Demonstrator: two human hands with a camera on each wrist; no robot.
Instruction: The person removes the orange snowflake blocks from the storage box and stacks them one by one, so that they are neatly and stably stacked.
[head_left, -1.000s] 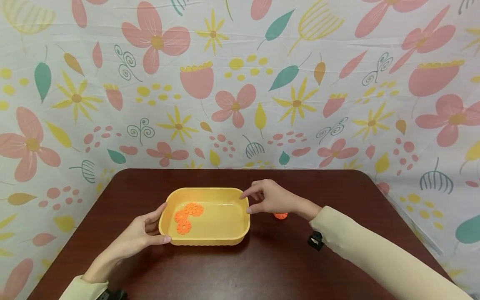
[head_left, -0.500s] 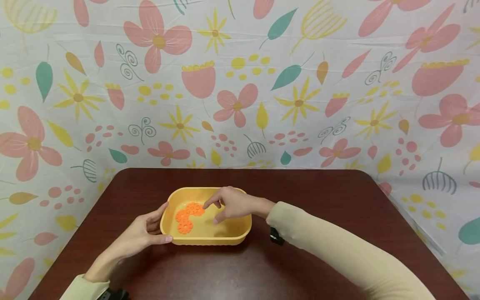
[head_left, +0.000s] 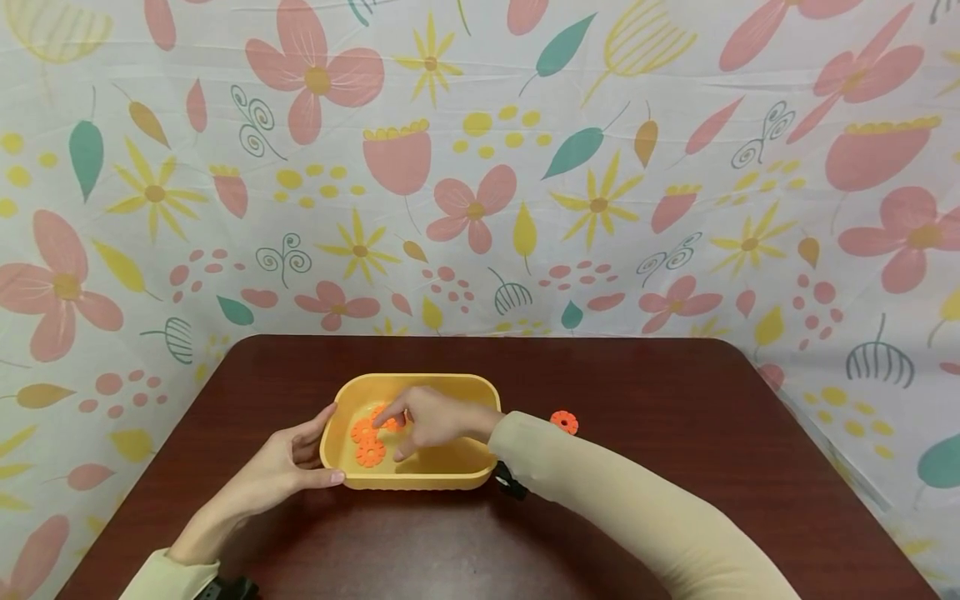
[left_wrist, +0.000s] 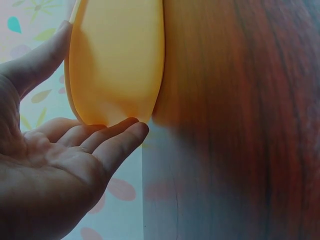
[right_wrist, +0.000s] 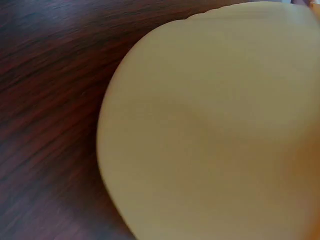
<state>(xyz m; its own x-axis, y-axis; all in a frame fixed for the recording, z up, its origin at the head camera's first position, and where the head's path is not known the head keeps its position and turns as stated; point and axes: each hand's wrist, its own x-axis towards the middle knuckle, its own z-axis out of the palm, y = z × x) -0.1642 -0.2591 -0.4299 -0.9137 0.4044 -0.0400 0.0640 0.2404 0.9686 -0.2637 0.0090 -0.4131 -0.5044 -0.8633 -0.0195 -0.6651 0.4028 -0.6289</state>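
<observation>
A yellow plastic tray (head_left: 450, 482) stands on the dark wooden table. In its left part lie several orange notched flower-shaped discs (head_left: 370, 452), some overlapping. My left hand (head_left: 266, 471) holds the tray's left end, thumb at the front corner and fingers along the outer wall. The left wrist view shows those fingers (left_wrist: 117, 142) against the yellow wall (left_wrist: 120, 60). Inside the tray, my right hand (head_left: 431, 417) reaches over the discs, index finger just above them and thumb apart from it; it partly covers the rear discs. The tray's outer wall (right_wrist: 200, 125) fills the right wrist view, hiding that hand.
Another orange flower-shaped disc (head_left: 564, 422) lies on the table right of the tray, behind the right sleeve (head_left: 600, 483). The table (head_left: 637, 367) ends at a floral cloth backdrop (head_left: 480, 167). Black wrist straps (head_left: 512, 482) show at the cuffs.
My right hand has moved left from the tray's right rim, across the inside, to the discs. The loose disc on the table shows fully again behind the arm. My left hand stays put.
</observation>
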